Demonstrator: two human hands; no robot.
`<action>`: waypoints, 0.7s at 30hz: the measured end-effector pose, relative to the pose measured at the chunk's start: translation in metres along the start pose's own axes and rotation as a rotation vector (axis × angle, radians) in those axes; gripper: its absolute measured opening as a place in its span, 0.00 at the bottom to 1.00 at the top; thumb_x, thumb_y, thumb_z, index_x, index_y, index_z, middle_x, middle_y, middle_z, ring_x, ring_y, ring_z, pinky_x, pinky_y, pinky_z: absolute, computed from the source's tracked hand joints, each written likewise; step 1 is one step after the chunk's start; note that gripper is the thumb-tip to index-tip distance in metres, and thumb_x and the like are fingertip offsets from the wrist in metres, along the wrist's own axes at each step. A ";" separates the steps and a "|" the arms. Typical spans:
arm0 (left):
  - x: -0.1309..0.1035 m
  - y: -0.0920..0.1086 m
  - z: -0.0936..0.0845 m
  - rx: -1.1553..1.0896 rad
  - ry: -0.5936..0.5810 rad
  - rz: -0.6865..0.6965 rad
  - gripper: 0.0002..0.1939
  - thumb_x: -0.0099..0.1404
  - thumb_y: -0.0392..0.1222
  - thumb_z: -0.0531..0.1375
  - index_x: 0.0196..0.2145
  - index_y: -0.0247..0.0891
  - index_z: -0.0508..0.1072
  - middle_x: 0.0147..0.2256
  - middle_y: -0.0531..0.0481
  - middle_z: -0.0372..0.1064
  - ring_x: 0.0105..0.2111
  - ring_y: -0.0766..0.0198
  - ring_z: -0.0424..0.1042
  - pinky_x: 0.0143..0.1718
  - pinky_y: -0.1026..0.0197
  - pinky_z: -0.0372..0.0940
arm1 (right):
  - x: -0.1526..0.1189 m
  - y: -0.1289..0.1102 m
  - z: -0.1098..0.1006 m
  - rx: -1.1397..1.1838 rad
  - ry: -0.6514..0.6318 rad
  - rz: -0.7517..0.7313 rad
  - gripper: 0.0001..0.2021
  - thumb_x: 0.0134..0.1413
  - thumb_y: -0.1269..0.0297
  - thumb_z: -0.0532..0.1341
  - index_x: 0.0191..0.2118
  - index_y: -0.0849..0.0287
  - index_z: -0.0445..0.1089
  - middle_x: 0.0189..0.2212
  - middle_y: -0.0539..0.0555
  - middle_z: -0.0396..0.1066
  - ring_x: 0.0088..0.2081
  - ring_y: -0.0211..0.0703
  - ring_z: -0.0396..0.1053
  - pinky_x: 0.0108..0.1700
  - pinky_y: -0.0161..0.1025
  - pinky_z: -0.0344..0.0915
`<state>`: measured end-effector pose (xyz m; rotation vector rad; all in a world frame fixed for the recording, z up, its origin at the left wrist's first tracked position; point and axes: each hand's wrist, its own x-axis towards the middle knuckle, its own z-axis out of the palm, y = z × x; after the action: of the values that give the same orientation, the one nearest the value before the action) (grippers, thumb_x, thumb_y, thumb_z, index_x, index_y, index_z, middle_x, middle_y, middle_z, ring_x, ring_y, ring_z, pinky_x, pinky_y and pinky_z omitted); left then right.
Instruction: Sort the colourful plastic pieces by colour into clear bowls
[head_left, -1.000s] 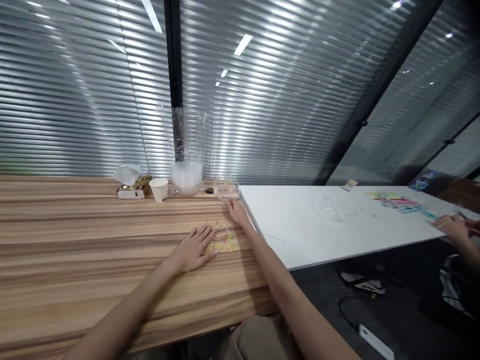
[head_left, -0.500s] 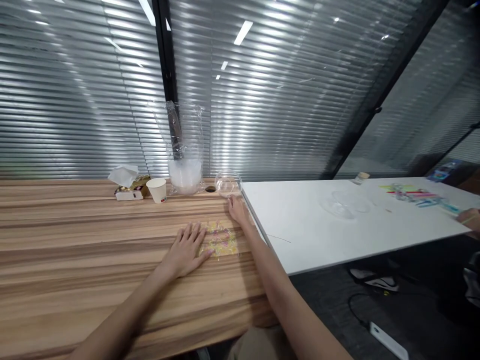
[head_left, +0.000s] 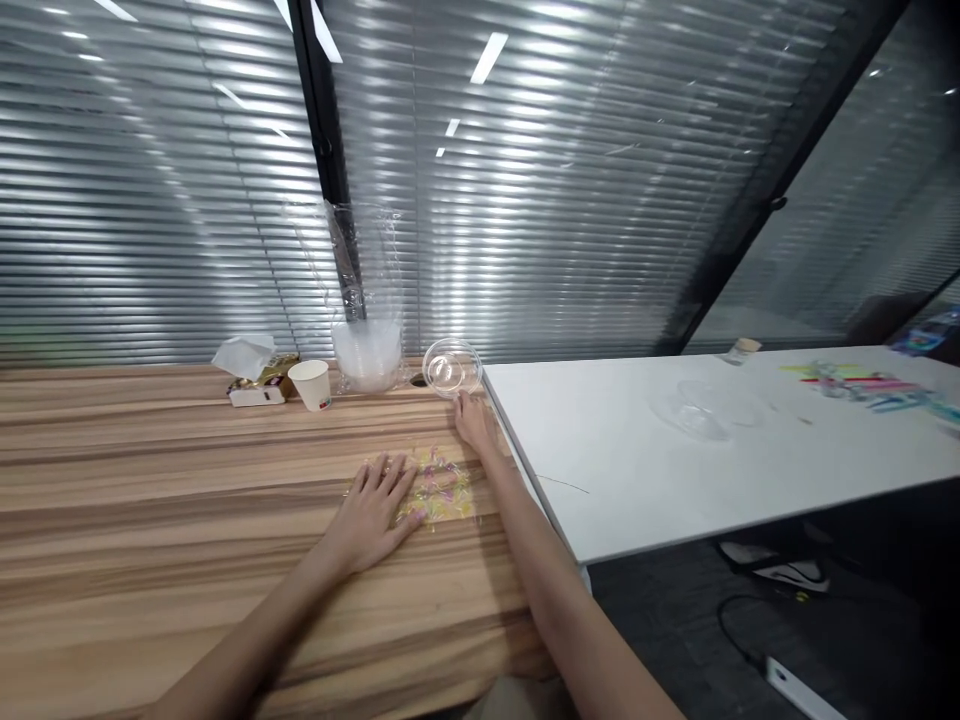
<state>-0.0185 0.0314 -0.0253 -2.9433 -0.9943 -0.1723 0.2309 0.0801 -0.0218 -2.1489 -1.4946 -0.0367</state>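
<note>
My left hand [head_left: 375,512] lies flat on the wood-grain table with fingers spread. Its fingertips and thumb rest at the left edge of a clear, crinkly packet [head_left: 444,492] patterned in yellow and pink. Farther forward, my right hand [head_left: 474,420] has its fingers closed at the lower rim of a round clear plastic lid or shallow bowl [head_left: 452,366]; which of the two I cannot tell. That round piece is tilted up, its face toward me. The grip itself is partly hidden by the back of my hand.
At the back stand a tissue box [head_left: 259,388], a paper cup [head_left: 311,384] and a stack of white containers in a clear bag [head_left: 367,350]. On the white table [head_left: 555,430] to the right lie clear plastic pieces [head_left: 701,410], a corked jar [head_left: 742,350] and colourful strips [head_left: 870,385].
The round clear piece is slightly more upright toward me. Both hands keep nearly the same places. The view has shifted a little, and another person's hand at the right edge is out of sight.
</note>
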 end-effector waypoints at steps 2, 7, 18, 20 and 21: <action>-0.001 0.004 -0.004 -0.021 -0.021 0.016 0.36 0.68 0.65 0.41 0.66 0.42 0.49 0.67 0.45 0.41 0.66 0.43 0.39 0.63 0.41 0.40 | 0.001 0.000 0.002 0.008 -0.005 -0.002 0.17 0.68 0.61 0.46 0.54 0.62 0.64 0.44 0.64 0.69 0.47 0.52 0.67 0.49 0.44 0.60; -0.003 0.007 -0.009 -0.083 -0.015 0.049 0.35 0.68 0.65 0.42 0.66 0.46 0.49 0.67 0.46 0.40 0.66 0.41 0.37 0.63 0.39 0.40 | 0.003 0.004 0.006 0.051 -0.001 0.000 0.18 0.68 0.61 0.46 0.55 0.62 0.64 0.45 0.65 0.69 0.47 0.53 0.67 0.50 0.45 0.60; 0.001 0.012 -0.022 -0.170 -0.082 0.015 0.37 0.69 0.65 0.39 0.67 0.41 0.47 0.67 0.45 0.35 0.67 0.46 0.34 0.64 0.40 0.37 | 0.010 0.023 0.015 0.334 0.066 -0.023 0.22 0.67 0.58 0.46 0.58 0.63 0.64 0.51 0.61 0.68 0.53 0.49 0.65 0.55 0.42 0.59; 0.004 0.005 -0.024 -0.200 -0.067 -0.026 0.36 0.69 0.64 0.37 0.67 0.40 0.46 0.67 0.45 0.36 0.67 0.49 0.35 0.64 0.41 0.38 | 0.010 0.027 0.015 0.389 0.086 -0.014 0.22 0.67 0.58 0.45 0.58 0.64 0.64 0.54 0.60 0.66 0.54 0.48 0.64 0.55 0.41 0.60; 0.006 -0.001 -0.025 -0.209 -0.045 -0.056 0.36 0.70 0.63 0.37 0.67 0.39 0.46 0.67 0.45 0.37 0.67 0.50 0.36 0.64 0.41 0.38 | 0.010 0.029 0.015 0.414 0.095 -0.005 0.22 0.67 0.59 0.45 0.57 0.64 0.64 0.54 0.60 0.66 0.55 0.48 0.64 0.56 0.42 0.60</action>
<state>-0.0168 0.0339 0.0000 -3.1209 -1.1305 -0.2251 0.2567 0.0880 -0.0433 -1.7868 -1.3189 0.1534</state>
